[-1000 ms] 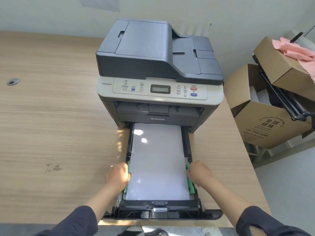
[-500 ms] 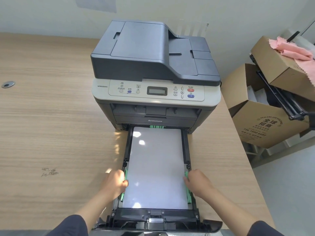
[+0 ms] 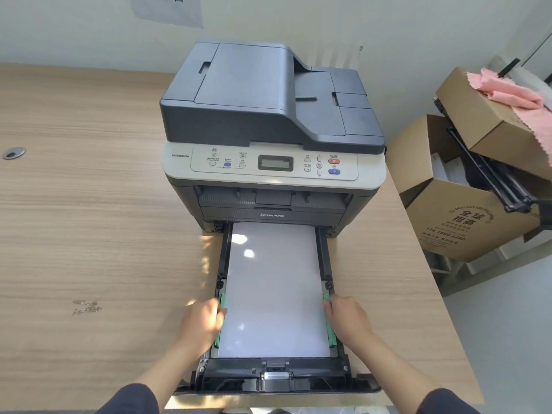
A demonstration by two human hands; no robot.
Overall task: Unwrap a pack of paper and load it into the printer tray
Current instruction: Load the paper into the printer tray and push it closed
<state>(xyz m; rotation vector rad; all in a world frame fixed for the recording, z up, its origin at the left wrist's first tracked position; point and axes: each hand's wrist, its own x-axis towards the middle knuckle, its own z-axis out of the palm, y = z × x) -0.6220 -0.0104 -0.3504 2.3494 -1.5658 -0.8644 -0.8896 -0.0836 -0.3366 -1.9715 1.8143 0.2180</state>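
A grey and black printer [image 3: 268,121] stands on the wooden desk [image 3: 89,234]. Its black paper tray [image 3: 274,375] is pulled out toward me and holds a flat stack of white paper [image 3: 274,288]. My left hand [image 3: 203,327] grips the tray's left side at the green paper guide [image 3: 221,303]. My right hand [image 3: 349,318] grips the right side at the other green guide [image 3: 328,321]. Both hands' fingers curl over the tray edges and touch the paper's sides. No wrapper is in view.
Open cardboard boxes [image 3: 466,216] stand right of the desk, one with pink cloth [image 3: 507,91] on top. A round cable grommet [image 3: 13,153] sits at the desk's left. The tray front overhangs the desk's near edge. A paper sheet [image 3: 167,7] hangs on the wall.
The tray has slid a little further into the printer since half a second ago, with both hands still on its sides. My head has tilted up slightly.
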